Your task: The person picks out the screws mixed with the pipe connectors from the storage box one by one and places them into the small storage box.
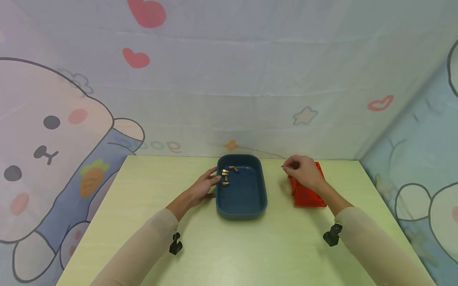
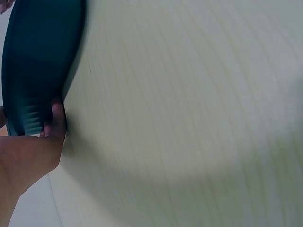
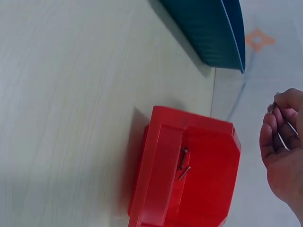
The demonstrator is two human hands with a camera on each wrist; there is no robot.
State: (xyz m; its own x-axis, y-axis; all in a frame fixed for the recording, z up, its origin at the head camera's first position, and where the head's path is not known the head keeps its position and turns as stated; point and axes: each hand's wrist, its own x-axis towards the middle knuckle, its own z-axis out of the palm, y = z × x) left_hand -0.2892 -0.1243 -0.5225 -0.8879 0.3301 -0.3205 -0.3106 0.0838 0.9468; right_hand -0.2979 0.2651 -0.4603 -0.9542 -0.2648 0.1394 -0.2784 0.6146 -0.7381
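Observation:
My left hand [image 1: 202,187] grips the left wall of a dark blue plastic tray [image 1: 247,206], thumb at the rim and fingers along the outside; the left wrist view shows the hand [image 2: 35,151] at the tray's end [image 2: 42,56]. Several brass fittings [image 1: 226,178] lie inside along its left side. My right hand [image 1: 304,171] is raised over a red plastic bin [image 1: 309,198], pinching a small metal screw [image 3: 271,108] between thumb and fingertips. In the right wrist view, loose screws [image 3: 183,173] lie on the bin's floor.
Both containers stand on a pale wooden table [image 1: 157,178], the red bin to the right of the blue tray. A printed cloth [image 1: 222,79] hangs right behind the table's back edge, and another printed cloth [image 1: 429,151] hangs along the right side.

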